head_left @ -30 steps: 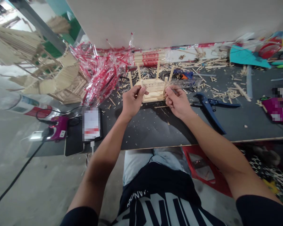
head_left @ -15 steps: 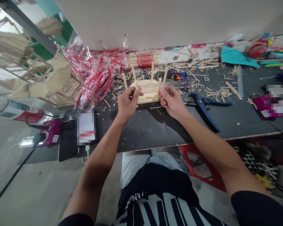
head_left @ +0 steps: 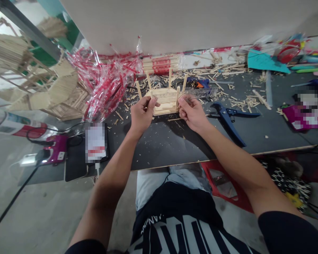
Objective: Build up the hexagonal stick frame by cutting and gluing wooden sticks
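Observation:
A small wooden stick model, a flat base with several upright posts, stands on the dark tabletop in front of me. Across its front posts lies a clear ruler, whose right end sticks out past the model. My left hand is closed in a pinch at the ruler's left end, beside the front left post. Around the ruler near the front right post, the thumb and fingers of my right hand are pressed together. The fingertips partly cover both posts.
Blue cutters lie right of my right hand. Behind the model are a glue gun and scattered stick offcuts. Red-and-clear wrappers heap at the left, near a phone and a purple power strip.
The whole view has shifted slightly. Both hands keep the same pinch at the ruler and the model, with hardly any movement.

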